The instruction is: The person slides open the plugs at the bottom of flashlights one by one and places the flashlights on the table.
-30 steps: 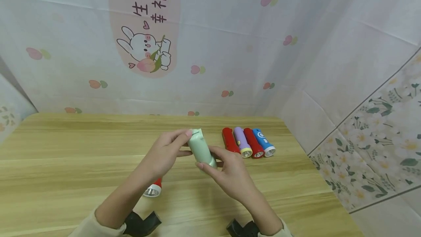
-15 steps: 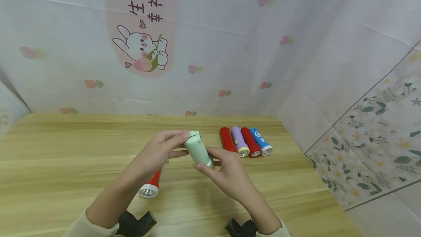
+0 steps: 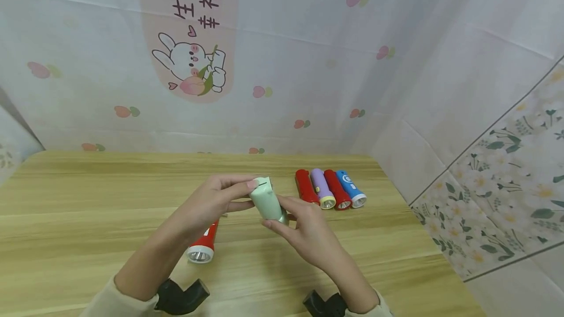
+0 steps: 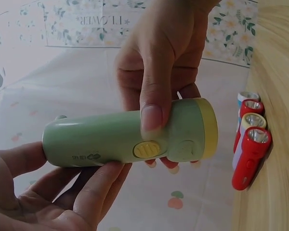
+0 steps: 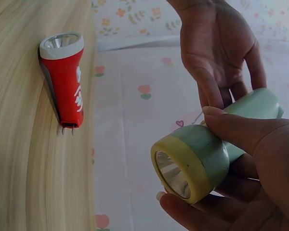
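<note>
A light green flashlight (image 3: 267,203) with a yellow head ring is held in both hands above the table. My right hand (image 3: 310,229) grips it around the head end; in the left wrist view its thumb lies beside the yellow slide switch (image 4: 147,149). At the tail end, my left hand (image 3: 216,199) pinches the body between thumb and fingers. The lens (image 5: 172,175) shows in the right wrist view, pointing away from the left hand. Below the left forearm lies a red flashlight (image 5: 66,86) with a white head and two metal prongs out of its tail.
Several flashlights lie side by side at the back right of the wooden table (image 3: 110,185): a red one (image 3: 306,186), a purple one (image 3: 322,188), another red one (image 3: 337,190) and a blue one (image 3: 351,188). A patterned cloth (image 3: 282,62) hangs behind.
Both hands keep hold of the green flashlight, which has tipped slightly. The view has shifted a little, and more of the red flashlight under the left forearm shows.
</note>
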Demonstrator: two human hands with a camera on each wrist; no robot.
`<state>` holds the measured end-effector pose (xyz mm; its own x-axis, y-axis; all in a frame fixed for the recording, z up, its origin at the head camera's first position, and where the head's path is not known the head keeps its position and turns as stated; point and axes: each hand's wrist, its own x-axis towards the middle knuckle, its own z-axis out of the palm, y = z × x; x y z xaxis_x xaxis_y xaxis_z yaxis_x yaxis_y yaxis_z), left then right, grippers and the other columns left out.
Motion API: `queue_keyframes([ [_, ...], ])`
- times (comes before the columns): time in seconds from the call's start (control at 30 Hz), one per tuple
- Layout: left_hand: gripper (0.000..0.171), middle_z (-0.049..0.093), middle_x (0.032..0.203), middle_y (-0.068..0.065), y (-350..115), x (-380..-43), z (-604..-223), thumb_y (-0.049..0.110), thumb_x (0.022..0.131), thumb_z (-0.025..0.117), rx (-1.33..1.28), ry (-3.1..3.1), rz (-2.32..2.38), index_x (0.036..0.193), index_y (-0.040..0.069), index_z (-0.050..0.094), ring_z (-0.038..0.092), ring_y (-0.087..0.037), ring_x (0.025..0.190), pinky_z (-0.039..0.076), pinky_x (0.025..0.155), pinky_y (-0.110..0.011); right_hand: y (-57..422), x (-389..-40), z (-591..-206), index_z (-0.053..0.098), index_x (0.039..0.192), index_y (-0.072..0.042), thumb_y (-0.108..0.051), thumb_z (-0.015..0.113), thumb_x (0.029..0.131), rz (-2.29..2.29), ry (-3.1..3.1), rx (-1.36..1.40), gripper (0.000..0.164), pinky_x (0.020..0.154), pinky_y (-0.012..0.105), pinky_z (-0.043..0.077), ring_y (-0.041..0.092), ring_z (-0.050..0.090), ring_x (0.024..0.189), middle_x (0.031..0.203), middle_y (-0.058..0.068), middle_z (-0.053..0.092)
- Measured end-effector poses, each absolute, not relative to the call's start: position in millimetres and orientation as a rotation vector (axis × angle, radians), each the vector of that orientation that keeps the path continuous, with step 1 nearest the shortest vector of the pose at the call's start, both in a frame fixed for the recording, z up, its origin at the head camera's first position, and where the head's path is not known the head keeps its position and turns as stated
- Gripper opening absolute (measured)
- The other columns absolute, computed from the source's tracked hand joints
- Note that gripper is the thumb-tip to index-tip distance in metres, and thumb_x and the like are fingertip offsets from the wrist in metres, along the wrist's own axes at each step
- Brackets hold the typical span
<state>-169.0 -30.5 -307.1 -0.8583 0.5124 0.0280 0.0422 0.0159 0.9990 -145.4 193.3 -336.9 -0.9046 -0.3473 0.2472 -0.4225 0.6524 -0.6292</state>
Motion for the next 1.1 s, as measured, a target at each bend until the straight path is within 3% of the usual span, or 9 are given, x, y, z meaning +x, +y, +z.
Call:
queue_keyframes([
  [0.4, 0.043, 0.061, 0.142, -0.016, -32.6, -172.7, -309.1, 0.027, 0.104, 0.057, 0.592, 1.923, 1.901, 0.136, -0.001, 0.062, 0.061, -0.030, 0.131, 0.053, 0.106, -0.040, 193.1, -143.1, -334.0, 0.067, 0.133, -0.012, -0.024, 0.077, 0.090, 1.090, -2.770, 0.699, 0.046, 0.085, 0.028, 0.062, 0.012, 0.071, 0.100, 0.118, -0.001, 0.074],
  [1.1, 0.042, 0.061, 0.142, -0.019, -35.2, -177.0, -311.9, 0.021, 0.103, 0.058, 0.634, 1.881, 1.899, 0.136, -0.004, 0.060, 0.059, -0.031, 0.133, 0.054, 0.104, -0.040, 195.5, -142.6, -335.3, 0.065, 0.136, -0.014, -0.025, 0.076, 0.090, 1.069, -2.777, 0.733, 0.048, 0.087, 0.031, 0.062, 0.014, 0.072, 0.103, 0.121, -0.001, 0.074],
])
